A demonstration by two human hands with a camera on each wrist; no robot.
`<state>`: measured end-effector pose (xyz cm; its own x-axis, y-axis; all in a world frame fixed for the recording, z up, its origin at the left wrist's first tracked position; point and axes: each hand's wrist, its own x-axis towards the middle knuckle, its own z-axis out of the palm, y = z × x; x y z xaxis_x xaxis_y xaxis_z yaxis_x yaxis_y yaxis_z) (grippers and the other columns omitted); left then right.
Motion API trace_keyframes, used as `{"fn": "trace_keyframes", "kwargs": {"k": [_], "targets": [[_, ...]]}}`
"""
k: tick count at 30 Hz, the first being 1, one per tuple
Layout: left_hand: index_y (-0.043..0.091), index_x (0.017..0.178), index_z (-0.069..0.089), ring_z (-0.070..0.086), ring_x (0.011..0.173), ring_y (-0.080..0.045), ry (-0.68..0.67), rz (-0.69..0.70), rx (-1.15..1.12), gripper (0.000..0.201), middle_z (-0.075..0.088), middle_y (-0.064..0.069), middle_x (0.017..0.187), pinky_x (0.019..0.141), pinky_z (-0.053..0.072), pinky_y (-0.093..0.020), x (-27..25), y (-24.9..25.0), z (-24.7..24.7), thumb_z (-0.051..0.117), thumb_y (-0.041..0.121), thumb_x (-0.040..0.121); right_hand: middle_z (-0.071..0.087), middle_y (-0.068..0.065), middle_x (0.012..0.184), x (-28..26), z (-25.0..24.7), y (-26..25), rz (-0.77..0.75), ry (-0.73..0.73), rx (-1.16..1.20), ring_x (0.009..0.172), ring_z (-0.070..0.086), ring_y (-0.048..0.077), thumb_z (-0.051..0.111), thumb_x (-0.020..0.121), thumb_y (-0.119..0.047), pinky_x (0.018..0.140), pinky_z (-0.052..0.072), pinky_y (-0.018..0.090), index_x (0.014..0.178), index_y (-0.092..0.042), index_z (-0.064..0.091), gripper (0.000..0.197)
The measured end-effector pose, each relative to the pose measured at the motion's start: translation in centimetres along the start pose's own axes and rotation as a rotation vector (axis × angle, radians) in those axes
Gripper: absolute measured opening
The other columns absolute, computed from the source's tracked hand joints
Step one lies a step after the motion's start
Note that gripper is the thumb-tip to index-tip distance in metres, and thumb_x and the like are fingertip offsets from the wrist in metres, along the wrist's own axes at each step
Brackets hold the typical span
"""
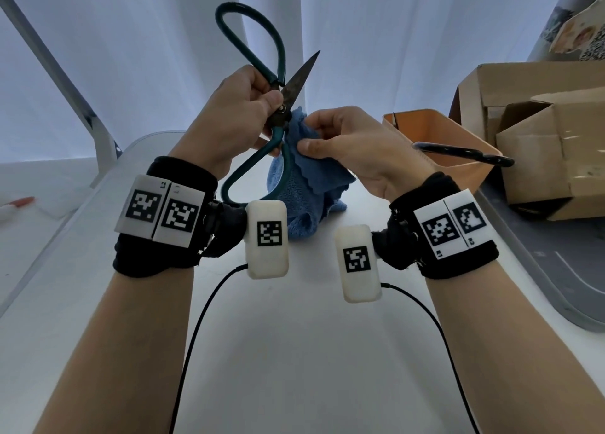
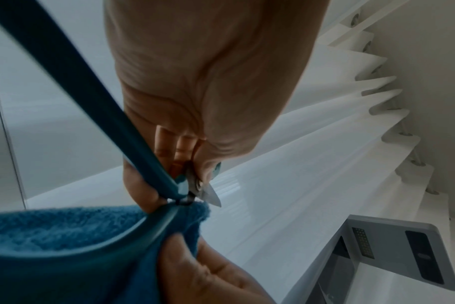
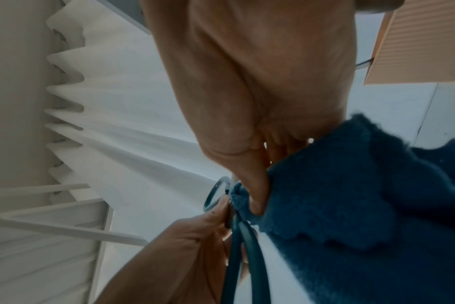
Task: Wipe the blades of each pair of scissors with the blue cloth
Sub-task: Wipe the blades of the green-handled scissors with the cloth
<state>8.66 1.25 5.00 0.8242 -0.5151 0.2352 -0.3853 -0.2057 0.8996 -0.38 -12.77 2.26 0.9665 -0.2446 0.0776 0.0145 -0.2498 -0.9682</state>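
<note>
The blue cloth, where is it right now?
In the head view, the blue cloth is mid-frame, pinched by the right hand against the green scissors that the left hand holds.

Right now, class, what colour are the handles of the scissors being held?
Dark teal-green handles, clearest in the head view.

White table (image 1: 294, 351), smooth and pale. On it: orange bin (image 1: 458, 168) at right, cardboard boxes (image 1: 540, 158) beyond on a grey tray (image 1: 556, 289). Trailing down onto it at centre, blue cloth (image 1: 304, 217).
</note>
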Motion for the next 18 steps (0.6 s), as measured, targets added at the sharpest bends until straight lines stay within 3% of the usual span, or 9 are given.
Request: {"fn": "trace_keyframes", "kwargs": {"k": [4, 6, 8, 10, 11, 13, 15, 18], "targets": [[0.006, 0.106, 0.052, 0.063, 0.062, -0.014, -0.013, -0.005, -0.027, 0.008, 0.063, -0.008, 0.087, 0.051, 0.055, -0.027, 0.0, 0.0, 0.0, 0.05, 0.014, 0.104, 0.064, 0.015, 0.088, 0.2, 0.8, 0.1, -0.001, 0.081, 0.0, 0.077, 0.061, 0.019, 0.07, 0.093, -0.023, 0.07, 0.051, 0.03, 0.088, -0.004, 0.062, 0.021], [0.006, 0.105, 0.051, 0.062, 0.064, -0.016, -0.009, 0.002, -0.015, 0.008, 0.062, -0.011, 0.09, 0.05, 0.055, -0.028, 0.0, 0.0, -0.1, 0.05, 0.014, 0.104, 0.066, 0.016, 0.089, 0.2, 0.6, 0.0, -0.018, 0.047, -0.003, 0.079, 0.063, 0.02, 0.068, 0.093, -0.015, 0.073, 0.053, 0.031, 0.087, -0.004, 0.063, 0.014], [0.007, 0.106, 0.051, 0.061, 0.064, -0.017, 0.003, 0.006, 0.001, 0.007, 0.061, -0.016, 0.094, 0.05, 0.055, -0.027, 0.0, -0.1, -0.2, 0.05, 0.014, 0.104, 0.068, 0.015, 0.095, 0.0, 0.0, 0.0, -0.007, -0.02, 0.009, 0.084, 0.065, 0.021, 0.066, 0.092, -0.003, 0.081, 0.057, 0.035, 0.096, -0.003, 0.067, 0.004], [0.007, 0.107, 0.05, 0.061, 0.064, -0.016, 0.009, 0.001, -0.008, 0.007, 0.062, -0.016, 0.095, 0.05, 0.055, -0.026, 0.0, -0.1, -0.3, 0.05, 0.014, 0.104, 0.069, 0.014, 0.096, -0.1, -0.4, 0.1, 0.018, -0.033, 0.018, 0.086, 0.066, 0.021, 0.066, 0.091, -0.002, 0.085, 0.058, 0.037, 0.1, -0.005, 0.068, 0.009], [0.007, 0.107, 0.05, 0.061, 0.064, -0.016, 0.012, 0.001, -0.012, 0.008, 0.062, -0.013, 0.092, 0.05, 0.055, -0.026, 0.0, 0.0, -0.3, 0.05, 0.014, 0.104, 0.068, 0.014, 0.093, -0.1, -0.3, 0.0, 0.021, -0.017, 0.002, 0.083, 0.065, 0.02, 0.068, 0.092, -0.007, 0.082, 0.058, 0.036, 0.097, -0.006, 0.068, 0.005], [0.006, 0.107, 0.051, 0.062, 0.064, -0.014, 0.015, 0.004, -0.023, 0.008, 0.063, -0.007, 0.086, 0.05, 0.055, -0.026, 0.0, 0.1, -0.4, 0.049, 0.014, 0.104, 0.063, 0.013, 0.084, 0.0, 0.2, -0.1, 0.022, 0.036, -0.046, 0.073, 0.061, 0.017, 0.07, 0.093, -0.024, 0.065, 0.053, 0.029, 0.089, -0.007, 0.064, 0.018], [0.006, 0.108, 0.052, 0.063, 0.063, -0.013, 0.01, 0.0, -0.049, 0.009, 0.063, -0.005, 0.084, 0.051, 0.055, -0.026, 0.0, 0.1, -0.5, 0.049, 0.014, 0.104, 0.06, 0.011, 0.079, 0.2, 0.6, 0.0, 0.021, 0.079, -0.047, 0.069, 0.057, 0.015, 0.069, 0.093, -0.033, 0.059, 0.046, 0.024, 0.086, -0.007, 0.062, 0.028], [0.006, 0.106, 0.051, 0.061, 0.06, -0.011, 0.01, -0.001, -0.041, 0.008, 0.062, -0.004, 0.083, 0.05, 0.054, -0.026, -0.1, 0.0, -0.5, 0.049, 0.014, 0.104, 0.064, 0.01, 0.082, 0.2, 0.4, -0.2, 0.002, 0.035, -0.026, 0.076, 0.061, 0.016, 0.067, 0.094, -0.018, 0.069, 0.051, 0.029, 0.085, -0.006, 0.064, 0.016]]}}
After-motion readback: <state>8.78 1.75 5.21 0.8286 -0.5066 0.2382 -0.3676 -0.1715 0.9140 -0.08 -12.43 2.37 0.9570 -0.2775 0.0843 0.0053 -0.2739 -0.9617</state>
